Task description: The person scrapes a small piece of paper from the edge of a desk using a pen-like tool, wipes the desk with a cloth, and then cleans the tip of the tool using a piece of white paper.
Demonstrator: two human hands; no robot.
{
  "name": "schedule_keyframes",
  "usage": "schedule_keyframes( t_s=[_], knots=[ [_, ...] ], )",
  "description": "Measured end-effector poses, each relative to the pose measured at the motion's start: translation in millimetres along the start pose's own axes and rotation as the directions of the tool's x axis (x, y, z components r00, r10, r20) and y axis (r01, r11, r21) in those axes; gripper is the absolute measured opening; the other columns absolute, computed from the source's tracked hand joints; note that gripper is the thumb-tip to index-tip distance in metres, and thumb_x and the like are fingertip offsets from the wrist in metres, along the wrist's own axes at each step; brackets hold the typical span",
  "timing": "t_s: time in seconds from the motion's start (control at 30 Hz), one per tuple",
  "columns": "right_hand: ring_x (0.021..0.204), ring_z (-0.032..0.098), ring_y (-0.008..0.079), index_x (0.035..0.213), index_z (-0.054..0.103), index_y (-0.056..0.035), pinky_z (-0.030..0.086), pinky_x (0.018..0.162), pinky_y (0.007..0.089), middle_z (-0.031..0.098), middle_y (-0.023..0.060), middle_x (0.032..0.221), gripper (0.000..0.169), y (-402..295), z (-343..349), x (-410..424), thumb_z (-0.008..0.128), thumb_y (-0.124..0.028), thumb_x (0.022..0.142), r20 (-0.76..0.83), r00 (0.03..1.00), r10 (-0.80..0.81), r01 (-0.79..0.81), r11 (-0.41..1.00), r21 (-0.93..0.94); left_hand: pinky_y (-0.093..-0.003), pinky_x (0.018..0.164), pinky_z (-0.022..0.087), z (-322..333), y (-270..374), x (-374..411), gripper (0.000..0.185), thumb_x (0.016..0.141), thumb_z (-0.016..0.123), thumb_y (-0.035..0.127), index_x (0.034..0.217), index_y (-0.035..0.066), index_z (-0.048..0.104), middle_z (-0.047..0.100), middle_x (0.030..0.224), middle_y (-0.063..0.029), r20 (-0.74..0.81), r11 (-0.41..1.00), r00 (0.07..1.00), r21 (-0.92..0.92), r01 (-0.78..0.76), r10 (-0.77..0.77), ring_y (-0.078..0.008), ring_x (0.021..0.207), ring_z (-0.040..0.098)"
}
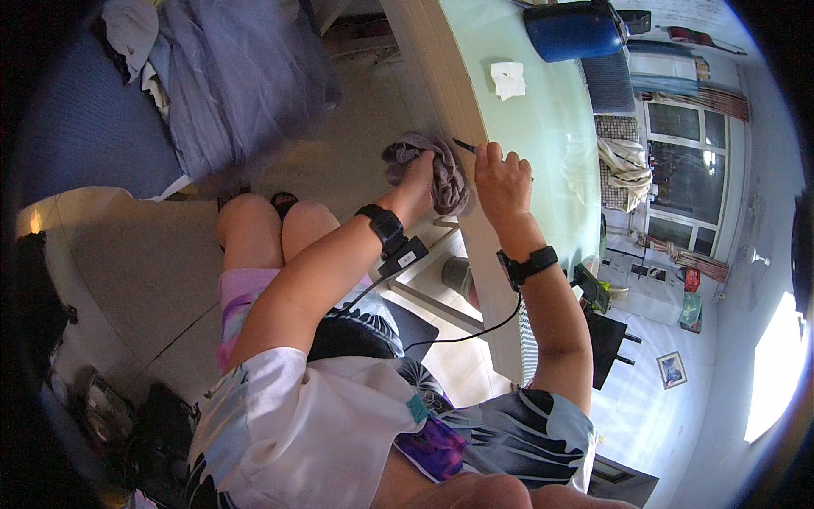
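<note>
A crumpled grey-brown cloth is gripped in my left hand, just off the wooden edge of the table. My right hand is closed around a slim dark tool with a pointed end that sticks out towards the cloth; whether it is a knife or another tool cannot be told. That hand is over the border of the table, which has a pale green top. Each wrist wears a black band, with cables running from them. A white paper piece lies farther along the tabletop.
A blue container stands at the table's far end. Below the table are a metal frame and a grey bin. A bed with blue-grey bedding is at upper left. Dark bags rest on the tiled floor at lower left.
</note>
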State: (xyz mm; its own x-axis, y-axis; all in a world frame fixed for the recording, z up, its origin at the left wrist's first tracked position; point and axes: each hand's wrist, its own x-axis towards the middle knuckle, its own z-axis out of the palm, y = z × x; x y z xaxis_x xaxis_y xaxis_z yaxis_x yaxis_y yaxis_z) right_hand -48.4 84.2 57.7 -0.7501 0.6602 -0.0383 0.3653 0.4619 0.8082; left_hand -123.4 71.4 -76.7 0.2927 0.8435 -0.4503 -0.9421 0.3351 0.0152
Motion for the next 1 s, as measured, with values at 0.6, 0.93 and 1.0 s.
schedule_keyframes(
  t_s=[0.6, 0.93, 1.0],
  knots=[
    [0.071, 0.056, 0.0195, 0.115, 0.060, -0.0207, 0.047, 0.060, 0.0339, 0.051, 0.0041, 0.088, 0.043, 19.6, 18.0, -124.5, 0.059, -0.003, 0.076, 0.062, 0.891, 0.451, -0.440, 0.820, 0.367, -0.0328, 0.090, 0.039, 29.1, 55.5, 19.5, 0.048, 0.088, 0.049, 0.035, 0.116, -0.003, 0.051, 0.054, 0.115, -0.0086, -0.182, 0.867, 0.920, 0.436, -0.242, 0.348, -0.0197, 0.103, 0.051],
    [0.077, 0.054, 0.0237, 0.116, 0.060, -0.0092, 0.045, 0.066, 0.0334, 0.054, 0.0103, 0.087, 0.029, -7.5, 28.9, -236.9, 0.054, -0.006, 0.087, 0.196, 0.492, 0.848, -0.763, 0.311, 0.567, -0.0301, 0.089, 0.039, 29.0, -10.6, 26.4, 0.053, 0.090, 0.042, 0.042, 0.113, -0.004, 0.054, 0.056, 0.108, -0.0082, 0.044, 0.553, 0.905, 0.779, -0.296, 0.423, -0.0170, 0.098, 0.050],
    [0.077, 0.054, 0.0234, 0.115, 0.060, -0.0090, 0.045, 0.066, 0.0329, 0.054, 0.0102, 0.087, 0.028, -17.0, 30.3, -257.3, 0.053, -0.008, 0.088, 0.244, 0.423, 0.873, -0.792, 0.225, 0.568, -0.0324, 0.088, 0.039, 18.0, -43.4, 16.4, 0.045, 0.089, 0.044, 0.036, 0.107, -0.003, 0.055, 0.058, 0.103, -0.0109, 0.023, 0.444, 0.954, 0.882, -0.160, 0.299, -0.0197, 0.096, 0.052]
  ],
)
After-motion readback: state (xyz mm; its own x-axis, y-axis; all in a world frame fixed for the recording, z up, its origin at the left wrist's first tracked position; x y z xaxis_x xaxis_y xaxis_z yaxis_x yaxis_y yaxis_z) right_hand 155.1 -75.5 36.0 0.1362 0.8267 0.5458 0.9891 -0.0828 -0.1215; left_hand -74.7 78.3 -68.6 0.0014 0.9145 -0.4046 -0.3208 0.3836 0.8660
